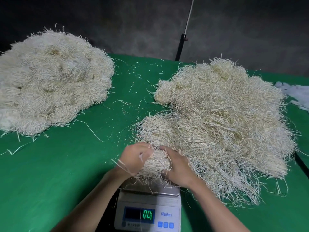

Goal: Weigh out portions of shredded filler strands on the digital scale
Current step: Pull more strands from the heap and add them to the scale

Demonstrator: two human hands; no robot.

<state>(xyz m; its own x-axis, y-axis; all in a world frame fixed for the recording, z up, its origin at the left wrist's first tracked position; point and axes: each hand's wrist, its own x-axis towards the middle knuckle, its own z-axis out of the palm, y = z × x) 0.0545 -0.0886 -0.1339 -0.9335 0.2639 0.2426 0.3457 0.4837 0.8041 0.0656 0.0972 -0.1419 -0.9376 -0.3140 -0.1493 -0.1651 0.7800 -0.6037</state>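
bundle of pale cream shredded filler strands (155, 164): held between the fingers of both hands, just above the scale's plate; its long axis runs roughly across, from one palm to the other, and loose ends hang below the fingers towards the plate.
large pale heap of strands (50, 84): well apart from the fingers, far out to their left on the green cloth-covered table (58, 173).
left hand (133, 158): fingers curled round the bundle's left end, a few stray strands trailing over the wrist.
white digital scale with steel plate (167, 203): directly below the fingers, on the near side; its green display (148, 214) glows, the digits too blurred to read surely.
right hand (177, 168): fingers wrapped round the bundle's right side, knuckles touching the edge of the loose heap.
loose straw-coloured heap of strands (225, 118): just beyond and right of the fingers.
coming move: likely straight down; both hands are equally near, and the bundle must come free of the right heap so that only its own weight registers.
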